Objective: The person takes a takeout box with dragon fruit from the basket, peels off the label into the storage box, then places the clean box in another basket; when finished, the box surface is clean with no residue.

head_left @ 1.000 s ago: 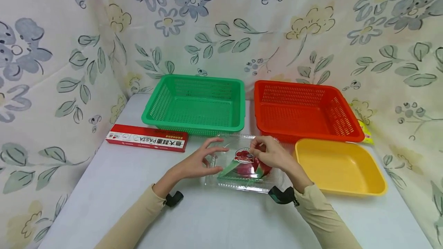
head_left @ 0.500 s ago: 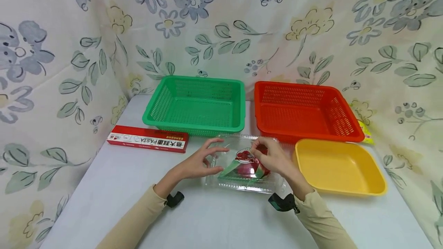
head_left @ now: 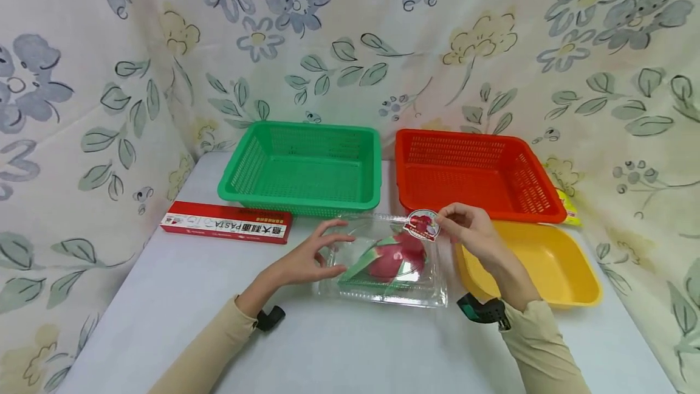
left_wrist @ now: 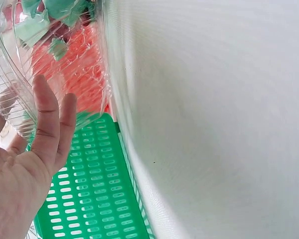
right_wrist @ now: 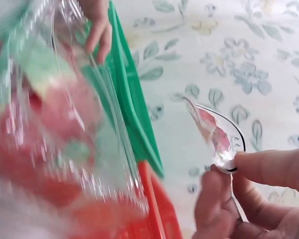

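A clear plastic clamshell box [head_left: 350,248] lies on the white table with a red and green dragon fruit [head_left: 389,260] inside. My left hand [head_left: 306,258] rests at its left side, fingers spread and lightly bent; in the left wrist view the fingertips [left_wrist: 44,87] touch the ribbed plastic. Between thumb and fingers my right hand [head_left: 481,239] pinches a round printed label [head_left: 423,224] by its edge, over the box's upper right corner. The right wrist view shows the label [right_wrist: 222,139] curled and apart from the plastic, held by the thumb and index finger.
Behind the box stand a green basket [head_left: 317,193] and a red basket [head_left: 459,196]. A yellow tray [head_left: 538,266] is on the right, beneath the right forearm. A red pasta box [head_left: 226,222] lies on the left. A yellow packet [head_left: 569,208] shows past the red basket.
My right hand has moved right, off the lid, drawing the label away from above the dragon fruit. My left hand has stayed at the box's left side.
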Motion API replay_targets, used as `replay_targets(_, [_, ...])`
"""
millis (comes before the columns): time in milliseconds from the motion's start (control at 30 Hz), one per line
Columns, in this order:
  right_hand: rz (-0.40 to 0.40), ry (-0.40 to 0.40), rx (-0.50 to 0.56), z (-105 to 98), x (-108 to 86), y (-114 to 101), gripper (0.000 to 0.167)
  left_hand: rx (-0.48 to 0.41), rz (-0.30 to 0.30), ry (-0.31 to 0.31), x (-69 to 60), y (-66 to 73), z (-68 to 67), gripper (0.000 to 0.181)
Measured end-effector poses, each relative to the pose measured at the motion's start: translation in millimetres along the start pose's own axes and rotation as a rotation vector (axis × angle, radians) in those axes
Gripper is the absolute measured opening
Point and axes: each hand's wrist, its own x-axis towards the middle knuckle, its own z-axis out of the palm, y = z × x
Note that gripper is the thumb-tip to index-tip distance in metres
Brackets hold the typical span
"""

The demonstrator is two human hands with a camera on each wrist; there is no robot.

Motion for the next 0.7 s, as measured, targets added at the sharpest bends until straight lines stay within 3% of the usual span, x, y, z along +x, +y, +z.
replay_targets(433, [0.156, 0.108, -0.202, -76.8, -16.4, 36.8, 0.033, 0.021, 0.000, -0.012, -1.2, 1.8, 1.9, 0.057])
replay_targets(700, [0.222, 0.071, -0.301, -109.4, -29.9, 65.5, 0.029, 0.015, 0.005, 0.002, -1.5, -0.9, 1.1, 0.056])
